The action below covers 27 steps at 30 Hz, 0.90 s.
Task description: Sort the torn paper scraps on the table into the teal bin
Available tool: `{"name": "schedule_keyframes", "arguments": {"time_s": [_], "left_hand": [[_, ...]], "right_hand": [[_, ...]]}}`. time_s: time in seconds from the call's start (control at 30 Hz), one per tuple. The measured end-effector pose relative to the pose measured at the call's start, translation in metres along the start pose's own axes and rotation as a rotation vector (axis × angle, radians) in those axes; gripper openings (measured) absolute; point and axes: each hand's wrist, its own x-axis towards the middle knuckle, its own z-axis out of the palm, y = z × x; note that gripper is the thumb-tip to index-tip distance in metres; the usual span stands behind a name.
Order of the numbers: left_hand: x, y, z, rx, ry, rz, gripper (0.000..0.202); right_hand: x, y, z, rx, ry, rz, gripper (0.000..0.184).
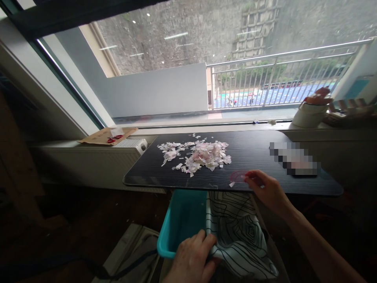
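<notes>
At bottom centre my left hand [193, 255] clamps the bag [235, 232] to the bin [179, 220], open under the counter [256, 149]; my right hand [266, 188] pinches a pink piece [237, 177].

White pot [309, 114], cardboard envelope [103, 137] on sill

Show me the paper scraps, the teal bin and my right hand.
paper scraps [203, 155]: head view, middle of the pile.
teal bin [182, 216]: head view, its bare inner wall.
right hand [268, 190]: head view, back of the hand.
</notes>
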Motion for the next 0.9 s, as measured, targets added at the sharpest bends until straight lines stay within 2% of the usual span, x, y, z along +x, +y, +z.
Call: {"name": "schedule_keyframes", "arguments": {"time_s": [0.13,0.3,0.47,0.7,0.8,0.9], "left_hand": [[0.0,-0.001,0.001,0.0,-0.01,0.001,0.031],[0.0,0.0,0.0,0.019,-0.026,0.001,0.025],[0.001,0.001,-0.002,0.04,-0.033,0.0,0.024],[0.0,0.003,-0.003,0.029,-0.025,-0.008,0.025],[-0.001,0.004,-0.004,0.033,-0.039,-0.022,0.023],[-0.001,0.004,-0.004,0.038,-0.045,-0.018,0.025]], "right_hand": [[-0.006,0.003,-0.002,-0.015,0.018,0.014,0.02],[-0.015,-0.003,-0.004,0.019,-0.044,0.023,0.02],[-0.014,-0.002,0.0,0.026,-0.023,0.021,0.021],[-0.021,-0.009,-0.005,0.036,-0.1,0.036,0.02],[-0.015,-0.013,-0.004,0.027,-0.046,0.008,0.021],[0.004,-0.013,0.009,0.044,0.012,-0.012,0.023]]}}
